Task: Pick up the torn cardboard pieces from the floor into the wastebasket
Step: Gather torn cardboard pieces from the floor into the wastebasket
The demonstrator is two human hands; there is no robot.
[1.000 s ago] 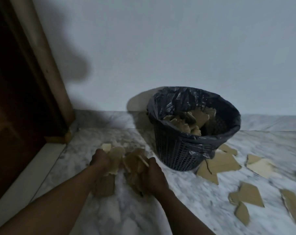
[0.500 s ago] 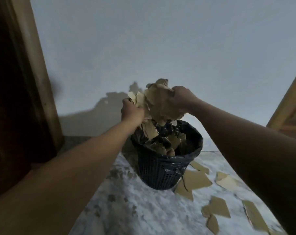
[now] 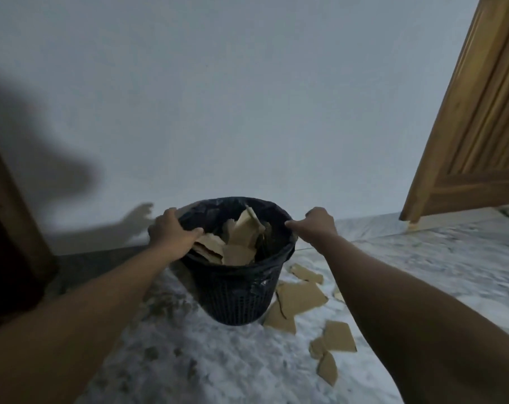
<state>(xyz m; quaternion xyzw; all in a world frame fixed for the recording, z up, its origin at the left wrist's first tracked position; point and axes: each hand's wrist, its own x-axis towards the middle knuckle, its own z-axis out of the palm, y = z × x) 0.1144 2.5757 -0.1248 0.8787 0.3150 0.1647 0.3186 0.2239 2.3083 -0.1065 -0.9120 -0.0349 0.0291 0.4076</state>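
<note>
Both bare arms reach forward, the left hand (image 3: 171,233) and the right hand (image 3: 316,225) gripping opposite sides of the rim of the black bag-lined mesh wastebasket (image 3: 235,293).

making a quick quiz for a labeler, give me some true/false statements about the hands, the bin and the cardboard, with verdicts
1. The left hand and right hand are both at the rim of the wastebasket. True.
2. The wastebasket is empty. False: torn cardboard lies inside it.
3. Loose cardboard pieces lie on the floor on the right-hand side of the wastebasket. True.
4. The wastebasket lies tipped on its side. False: it stands upright.
5. The wastebasket has no liner. False: a black bag lines it.
</note>
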